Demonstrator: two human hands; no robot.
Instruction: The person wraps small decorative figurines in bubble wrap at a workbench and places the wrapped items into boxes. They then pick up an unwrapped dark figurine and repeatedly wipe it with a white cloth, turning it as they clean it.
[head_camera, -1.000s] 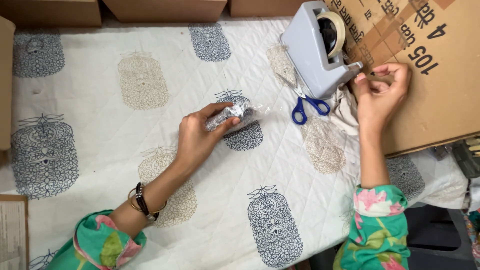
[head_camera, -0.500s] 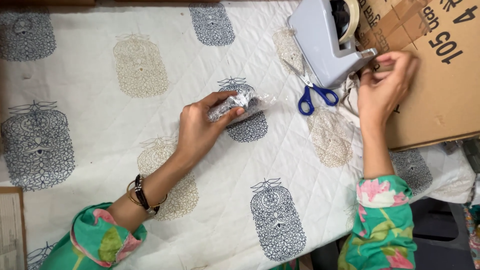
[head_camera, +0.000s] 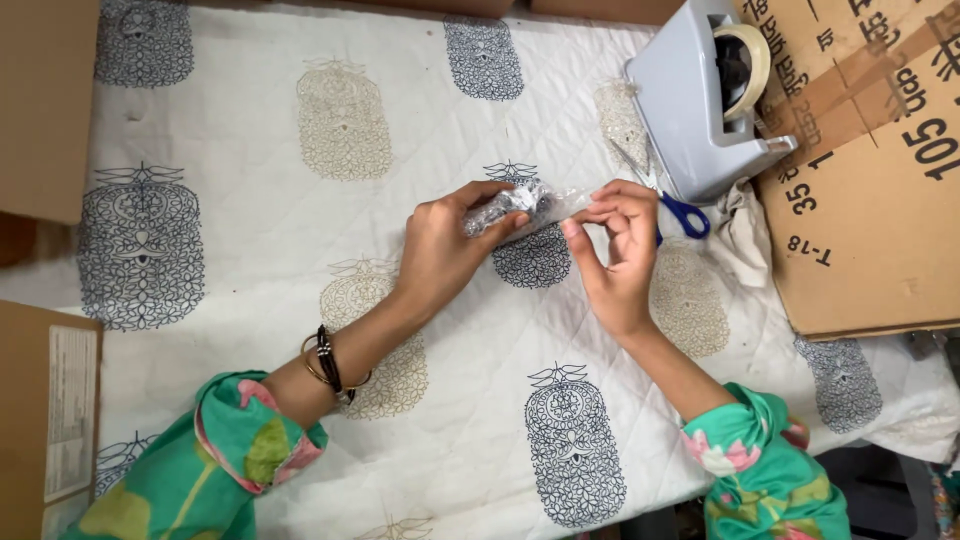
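Right hand (head_camera: 618, 250) had left the dispenser (head_camera: 700, 100) and met the packet (head_camera: 520, 203), fingertips pinching its clear end (tape, if any, not visible). Left hand (head_camera: 450, 240) gripped the packet, left of the dispenser.

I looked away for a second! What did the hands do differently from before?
The right hand left the grey tape dispenser and came across to the small shiny wrapped bundle, pinching its clear end. The left hand kept holding the bundle over the printed cloth. The dispenser and the blue-handled scissors stayed put.
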